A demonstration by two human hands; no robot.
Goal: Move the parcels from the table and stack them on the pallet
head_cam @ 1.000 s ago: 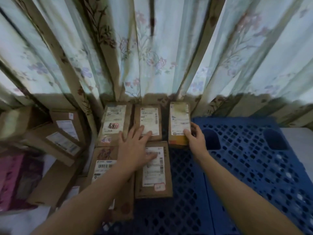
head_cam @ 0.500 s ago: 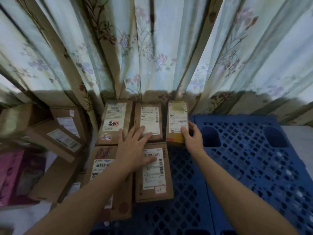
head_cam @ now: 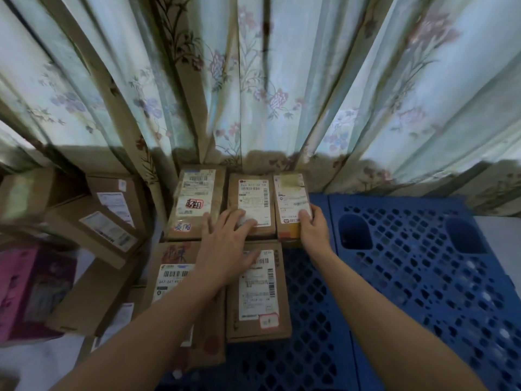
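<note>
Five parcels already lie flat on the blue plastic pallet [head_cam: 408, 277], packed into its corner at about 10 o'clock. The back row has three: a parcel with a red stamp [head_cam: 194, 204] at 11 o'clock, a middle parcel [head_cam: 252, 206] just beside it, and a narrow yellow-taped parcel [head_cam: 291, 204] at 12 o'clock. In front lie two more, a parcel with a wide barcode label [head_cam: 172, 275] and a long parcel with a red-edged sticker [head_cam: 258, 292].

The right hand [head_cam: 314, 230] holds the near end of the yellow-taped parcel, thumb on its label and fingers curled round the right edge; the grip looks like it is setting this parcel tight against its neighbour. The left hand [head_cam: 225, 246] lies flat with fingers spread over the seam between the two rows, pressing rather than gripping, apparently steadying the row.

So the first layer is only begun. Most of the pallet, from 1 to 5 o'clock, is bare grid. At 9 o'clock a heap of brown cardboard boxes [head_cam: 98, 221] and a pink box [head_cam: 31, 289] lie well apart from the pallet, seemingly waiting; the table itself cannot be made out beneath them. By this view, well under half the work is done.
</note>
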